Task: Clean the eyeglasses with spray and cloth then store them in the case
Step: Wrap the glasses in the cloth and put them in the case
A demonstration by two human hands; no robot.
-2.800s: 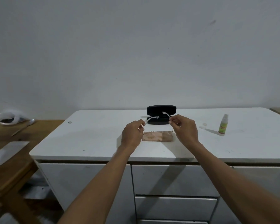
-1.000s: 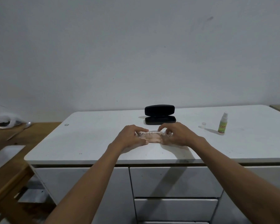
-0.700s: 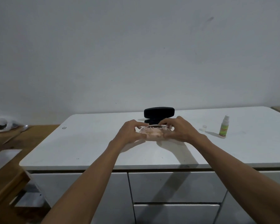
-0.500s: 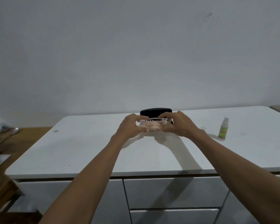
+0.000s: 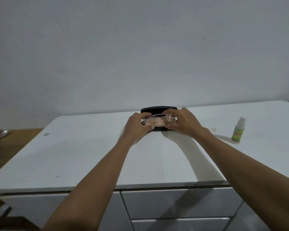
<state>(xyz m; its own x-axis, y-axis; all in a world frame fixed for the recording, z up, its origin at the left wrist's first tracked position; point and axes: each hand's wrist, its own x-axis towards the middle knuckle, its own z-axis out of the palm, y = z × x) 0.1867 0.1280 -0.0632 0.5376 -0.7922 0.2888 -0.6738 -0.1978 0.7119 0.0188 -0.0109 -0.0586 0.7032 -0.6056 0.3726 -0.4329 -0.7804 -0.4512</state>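
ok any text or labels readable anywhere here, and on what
spray bottle: green label with small reddish print, too blurred to read.
black case: no lettering visible.
white cabinet top: no text visible.
Nothing else in the head view carries legible writing.

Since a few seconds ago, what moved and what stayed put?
Both hands, left hand and right hand, folded the eyeglasses, gathered them with the pinkish cloth and carried both away from the body to the open black case. The spray bottle and its cap stayed put on the white cabinet top.
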